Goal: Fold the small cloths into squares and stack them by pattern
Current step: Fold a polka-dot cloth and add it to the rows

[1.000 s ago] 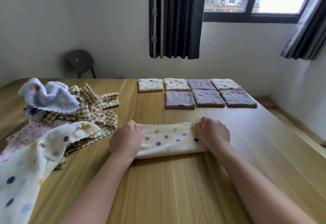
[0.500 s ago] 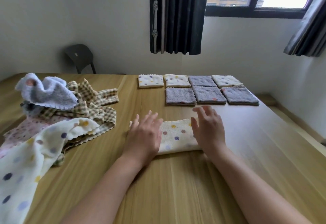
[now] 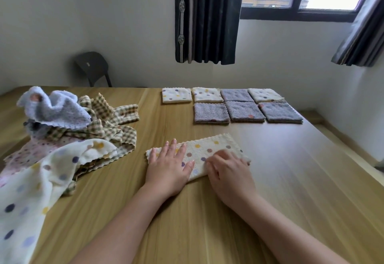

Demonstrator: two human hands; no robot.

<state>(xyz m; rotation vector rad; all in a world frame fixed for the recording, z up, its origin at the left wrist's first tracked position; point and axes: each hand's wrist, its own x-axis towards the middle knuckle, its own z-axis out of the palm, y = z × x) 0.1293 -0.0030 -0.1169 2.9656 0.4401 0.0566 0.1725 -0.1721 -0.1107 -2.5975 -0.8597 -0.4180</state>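
A cream cloth with coloured dots (image 3: 209, 149) lies folded into a strip on the wooden table (image 3: 291, 180), turned slightly. My left hand (image 3: 169, 166) rests flat on its left part, fingers spread. My right hand (image 3: 227, 168) lies on its right part with fingers curled over the near edge. Farther back lie folded squares: cream dotted ones (image 3: 176, 95) and grey-purple ones (image 3: 211, 112).
A heap of unfolded cloths sits at the left: a light blue one (image 3: 56, 108), checked ones (image 3: 112, 122), a pink dotted one (image 3: 33, 151) and a cream dotted one (image 3: 31, 191). A dark chair (image 3: 92, 67) stands behind the table. The table's right edge runs near the wall.
Both hands let go of the strip's ends and moved inward to lie on top of it. The cloth has turned a little, its right end farther from me.
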